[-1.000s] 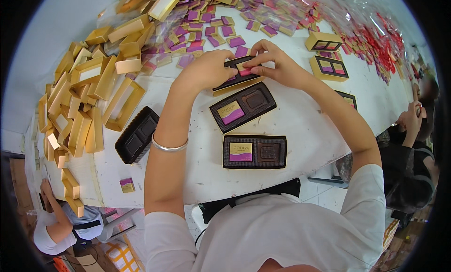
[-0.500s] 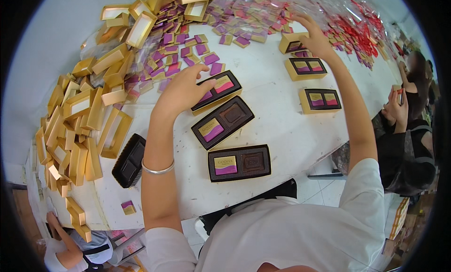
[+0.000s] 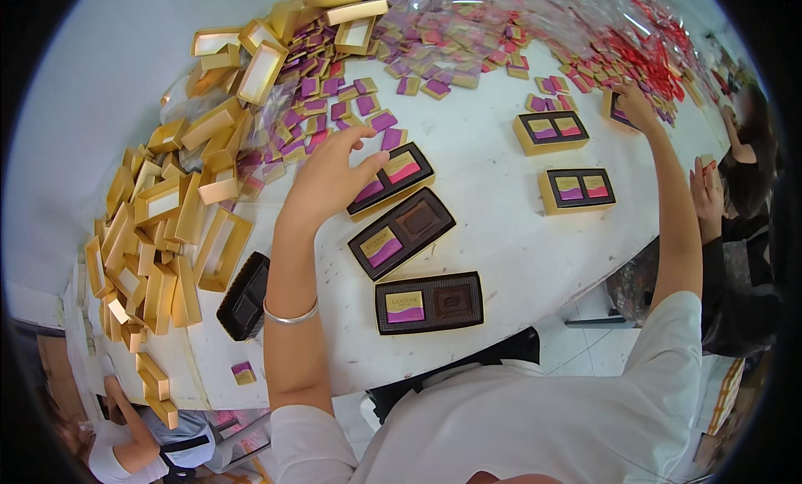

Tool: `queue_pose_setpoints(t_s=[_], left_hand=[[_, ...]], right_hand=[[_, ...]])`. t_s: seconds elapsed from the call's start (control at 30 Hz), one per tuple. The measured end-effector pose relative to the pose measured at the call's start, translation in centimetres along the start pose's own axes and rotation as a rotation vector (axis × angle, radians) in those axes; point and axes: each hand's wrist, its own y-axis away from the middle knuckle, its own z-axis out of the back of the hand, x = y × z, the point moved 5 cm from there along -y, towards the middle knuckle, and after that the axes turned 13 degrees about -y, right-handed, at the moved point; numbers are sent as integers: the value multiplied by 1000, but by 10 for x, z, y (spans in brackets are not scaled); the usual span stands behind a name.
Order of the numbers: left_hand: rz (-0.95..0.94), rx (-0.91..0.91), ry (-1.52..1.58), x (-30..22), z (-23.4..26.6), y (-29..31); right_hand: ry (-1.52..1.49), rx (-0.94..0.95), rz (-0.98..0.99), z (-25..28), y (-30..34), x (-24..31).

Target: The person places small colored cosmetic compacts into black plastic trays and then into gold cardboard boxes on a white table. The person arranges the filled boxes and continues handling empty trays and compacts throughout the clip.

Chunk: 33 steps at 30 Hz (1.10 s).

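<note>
Locate cartons heaped left on the table. Note loose pieces along the far side, partly under plastic film at far right. Find three boxes near to far at centre, with left hand over the farthest. See two boxes at right, with right hand at a further box beyond. Find a tray near left, a lone piece nearer.

Right of the shiny metal bangle, chocolate boxes are showing smooth gold cardboard and dark, textured plastic trays.
</note>
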Motion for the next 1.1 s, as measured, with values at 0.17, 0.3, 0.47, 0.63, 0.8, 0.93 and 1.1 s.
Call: queue_pose_setpoints(t_s=[0.17, 0.3, 0.47, 0.63, 0.8, 0.93, 1.1], left_hand=[[-100, -76, 206, -28, 21, 15], [-433, 216, 845, -82, 60, 61], [-1218, 705, 1088, -124, 89, 108], [-1200, 414, 1366, -129, 87, 140], [-1268, 672, 1382, -115, 104, 143], [-1436, 749, 1212, -129, 93, 130], [-943, 708, 1056, -104, 68, 80]], right_hand=[[-188, 57, 207, -28, 5, 79], [-427, 451, -141, -40, 4, 114], [-529, 535, -116, -64, -38, 115], [-426, 408, -140, -64, -38, 101], [-197, 255, 130, -70, -46, 96], [-29, 85, 254, -64, -40, 90], [-738, 103, 6, -21, -28, 140]])
